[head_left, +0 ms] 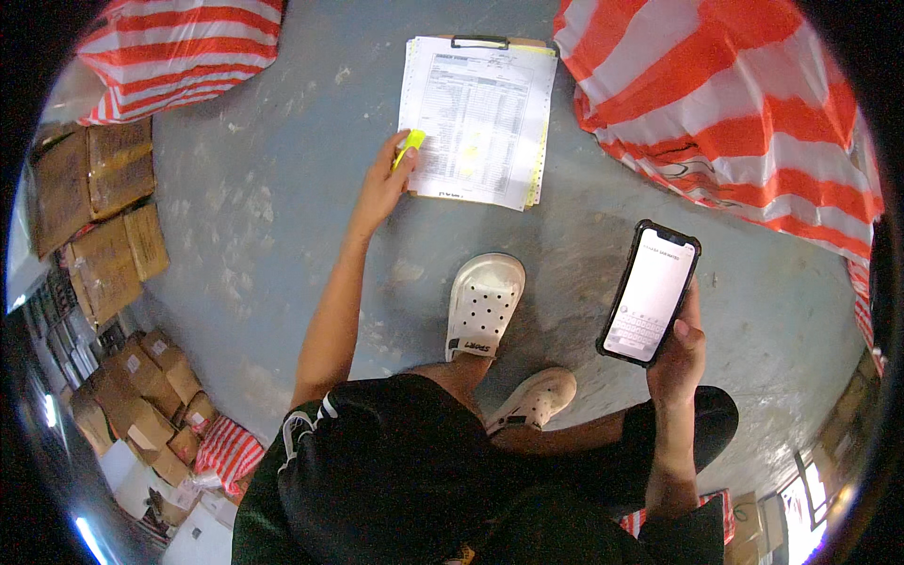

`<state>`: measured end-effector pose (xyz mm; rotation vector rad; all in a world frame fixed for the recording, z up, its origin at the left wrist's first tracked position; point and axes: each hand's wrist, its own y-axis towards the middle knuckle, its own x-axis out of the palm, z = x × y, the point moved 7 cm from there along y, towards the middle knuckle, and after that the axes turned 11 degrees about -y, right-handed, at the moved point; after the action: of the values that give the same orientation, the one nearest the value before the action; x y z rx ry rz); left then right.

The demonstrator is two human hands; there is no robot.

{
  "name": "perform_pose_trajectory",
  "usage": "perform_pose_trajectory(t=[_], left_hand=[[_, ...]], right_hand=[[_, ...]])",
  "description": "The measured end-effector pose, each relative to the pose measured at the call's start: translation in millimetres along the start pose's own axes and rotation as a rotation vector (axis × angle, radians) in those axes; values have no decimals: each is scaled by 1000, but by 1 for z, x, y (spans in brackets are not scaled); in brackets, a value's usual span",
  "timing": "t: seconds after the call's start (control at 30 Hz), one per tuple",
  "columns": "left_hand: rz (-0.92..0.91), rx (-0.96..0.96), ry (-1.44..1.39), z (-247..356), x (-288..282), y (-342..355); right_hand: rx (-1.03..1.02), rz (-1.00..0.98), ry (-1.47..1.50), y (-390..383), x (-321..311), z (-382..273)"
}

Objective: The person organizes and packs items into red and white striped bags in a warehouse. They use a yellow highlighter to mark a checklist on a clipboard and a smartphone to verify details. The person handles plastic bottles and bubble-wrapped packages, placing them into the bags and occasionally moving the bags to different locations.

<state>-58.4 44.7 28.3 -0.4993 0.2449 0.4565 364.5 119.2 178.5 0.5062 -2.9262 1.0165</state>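
My left hand (386, 174) grips a yellow highlighter (411, 143) at the left edge of a clipboard with printed sheets (476, 113), which lies on the grey-blue floor (235, 198). The sheets show a table with a few yellow marks, and a black clip sits at the top. In my right hand (680, 353) is a black-cased phone (648, 287), its bright screen showing a keyboard. My feet, in white perforated clogs (485, 301), are below the clipboard.
Red and white striped plastic-covered bundles lie at the upper left (179, 47) and upper right (706, 75). Cardboard boxes (118, 179) are stacked along the left, with a smaller striped bag (226, 452) among them. More boxes line the lower right.
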Motion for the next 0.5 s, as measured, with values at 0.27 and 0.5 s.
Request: perform_pose_trajectory(t=[0.27, 0.5], left_hand=[[-96, 51, 123, 1, -13, 10], [-37, 115, 335, 16, -2, 9]], right_hand=[[-4, -22, -107, 7, 6, 3], [-4, -26, -86, 9, 6, 5]])
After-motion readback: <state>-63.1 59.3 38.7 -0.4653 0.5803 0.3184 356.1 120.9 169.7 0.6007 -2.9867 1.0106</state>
